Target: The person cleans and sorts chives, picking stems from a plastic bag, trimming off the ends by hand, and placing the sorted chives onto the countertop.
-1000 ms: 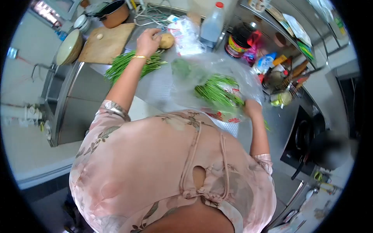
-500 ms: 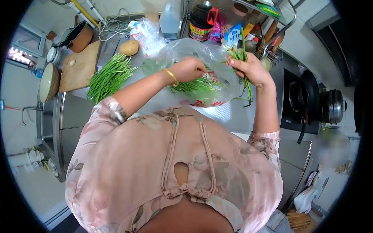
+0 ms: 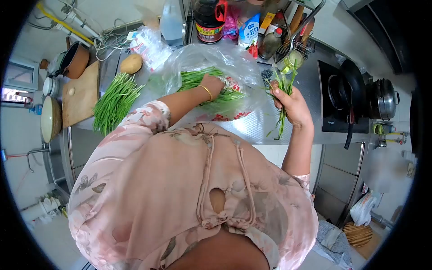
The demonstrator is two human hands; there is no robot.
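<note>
My right hand (image 3: pixel 291 107) is closed around a small bunch of garlic chives (image 3: pixel 282 123), which stands upright and sticks out above and below the fist. My left hand (image 3: pixel 213 85), with a gold bangle at the wrist, reaches into the mouth of a clear plastic bag (image 3: pixel 191 55). Inside it lie more garlic chives (image 3: pixel 194 78), and the hand touches them. Its fingertips are hidden among the stalks. To the left of the bag, a neat pile of garlic chives (image 3: pixel 115 102) lies on the counter.
Left of the pile are a potato (image 3: pixel 131 64), a cutting board (image 3: pixel 83 96) and a bowl (image 3: pixel 50 119). Behind the bag stand a dark sauce bottle (image 3: pixel 209 22) and a blue-white packet (image 3: pixel 249 31). A black pan (image 3: pixel 354 85) rests on the stove at right.
My left hand has moved down into the chives inside the bag. My right hand has come lower, away from the bag, still gripping its bunch. The view has shifted slightly.
</note>
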